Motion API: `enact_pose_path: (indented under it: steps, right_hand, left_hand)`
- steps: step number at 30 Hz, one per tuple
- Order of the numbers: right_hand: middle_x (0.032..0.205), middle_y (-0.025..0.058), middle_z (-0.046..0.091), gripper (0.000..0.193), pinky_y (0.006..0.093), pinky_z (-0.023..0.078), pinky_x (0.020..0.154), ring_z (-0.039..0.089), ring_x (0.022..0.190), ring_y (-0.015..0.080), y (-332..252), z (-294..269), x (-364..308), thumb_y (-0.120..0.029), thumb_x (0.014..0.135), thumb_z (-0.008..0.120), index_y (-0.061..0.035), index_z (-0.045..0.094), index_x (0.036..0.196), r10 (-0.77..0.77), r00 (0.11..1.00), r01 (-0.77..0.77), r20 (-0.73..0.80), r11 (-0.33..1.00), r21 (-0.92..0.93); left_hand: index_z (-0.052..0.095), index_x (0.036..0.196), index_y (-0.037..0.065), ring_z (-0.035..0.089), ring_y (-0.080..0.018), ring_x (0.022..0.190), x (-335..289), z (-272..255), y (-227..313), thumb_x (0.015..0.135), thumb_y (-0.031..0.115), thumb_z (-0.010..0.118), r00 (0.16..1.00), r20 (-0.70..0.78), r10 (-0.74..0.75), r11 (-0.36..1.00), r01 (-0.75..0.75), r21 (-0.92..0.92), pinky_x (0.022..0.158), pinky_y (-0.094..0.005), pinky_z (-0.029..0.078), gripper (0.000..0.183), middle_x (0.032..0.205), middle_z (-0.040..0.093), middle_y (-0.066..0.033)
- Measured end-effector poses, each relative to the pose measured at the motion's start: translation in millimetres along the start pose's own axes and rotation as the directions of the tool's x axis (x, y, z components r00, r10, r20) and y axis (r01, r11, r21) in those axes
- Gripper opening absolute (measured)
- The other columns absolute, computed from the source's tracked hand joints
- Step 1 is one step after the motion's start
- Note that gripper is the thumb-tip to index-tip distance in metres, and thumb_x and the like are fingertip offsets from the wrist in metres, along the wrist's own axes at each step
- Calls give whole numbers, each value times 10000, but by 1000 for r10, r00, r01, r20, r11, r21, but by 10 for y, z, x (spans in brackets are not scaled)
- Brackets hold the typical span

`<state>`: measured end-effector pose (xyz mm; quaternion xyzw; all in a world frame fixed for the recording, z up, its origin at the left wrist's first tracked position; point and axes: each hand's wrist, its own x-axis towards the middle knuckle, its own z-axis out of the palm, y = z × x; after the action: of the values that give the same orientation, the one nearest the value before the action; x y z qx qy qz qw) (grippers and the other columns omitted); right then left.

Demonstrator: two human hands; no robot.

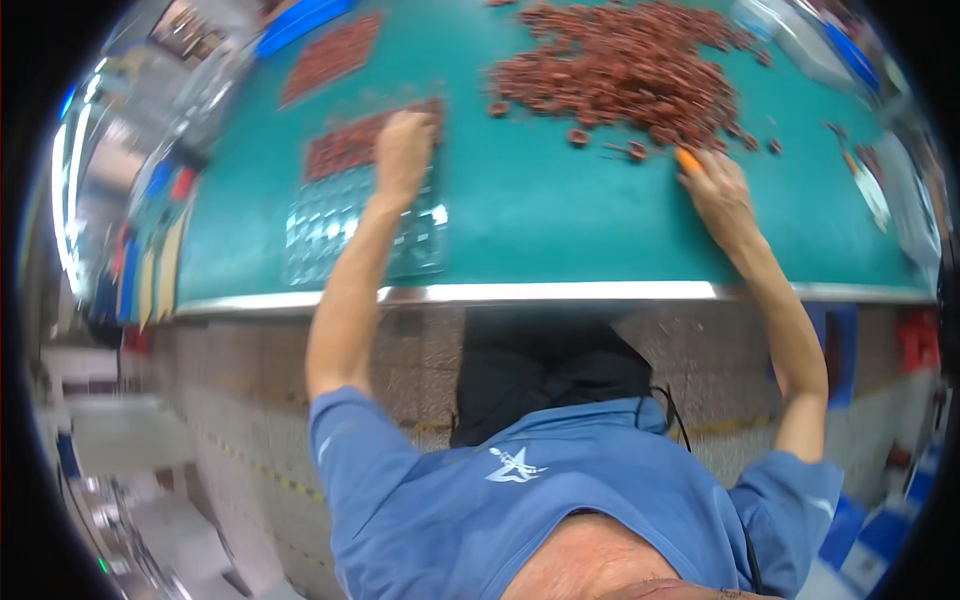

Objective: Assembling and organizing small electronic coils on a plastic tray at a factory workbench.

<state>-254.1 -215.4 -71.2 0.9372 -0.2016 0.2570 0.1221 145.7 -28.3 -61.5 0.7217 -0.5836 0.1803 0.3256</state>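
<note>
A clear plastic tray with rows of round pockets (330,225) lies on the left of the green table. Small reddish-brown round parts (335,150) fill its far rows, while the near pockets show bare plastic. Over the far right part of the tray is my left hand (403,155), fingers curled down; what they hold is hidden. My right hand (722,190) rests at the near edge of a large heap of the same brown parts (630,70). An orange cover (688,160) sits on one of its digits. Its fingers are bent together, and anything between them is too small to make out.
Behind the tray lies another batch of brown parts in a block (332,58), beside a blue bin (300,25). A few loose parts (578,137) are scattered before the heap. At the right lie a slim white-and-orange tool (868,190) and clear plastic packaging (910,200). A metal edge (560,292) borders the table.
</note>
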Motion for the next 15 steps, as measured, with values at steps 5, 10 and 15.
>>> enact_pose_path:
  steps: [5, 10, 15]
  right_hand:
    - [799, 114, 611, 190, 361, 507, 582, 601, 700, 267, 252, -49, 102, -138, 846, 706, 17, 629, 924, -13, 899, 73, -437, 990, 121]
    - [845, 103, 615, 211, 329, 493, 552, 599, 687, 218, -2, -102, -44, -130, 873, 667, -19, 627, 1047, 77, 859, 54, -505, 970, 239]
    - [849, 63, 572, 581, 334, 519, 672, 609, 776, 222, -967, -214, 225, -131, 736, 683, 10, 534, 1279, -63, 795, 348, -604, 862, 368]
  left_hand:
    - [643, 1072, 0, 633, -199, 774, -105, -348, 689, 906, 102, 587, 960, 67, -271, 910, 278, -307, 720, -320, 501, 203, 914, 653, -110]
    - [476, 1251, -52, 578, -131, 659, -117, -61, 1926, 999, 285, 502, 797, 585, -149, 278, 602, -749, 613, -253, 452, 422, 873, 630, -102]
    - [519, 1134, 32, 511, -115, 670, -425, -21, 2332, 1034, 425, 348, 730, 682, -47, -10, 682, -731, 581, -245, 387, 440, 856, 588, -33]
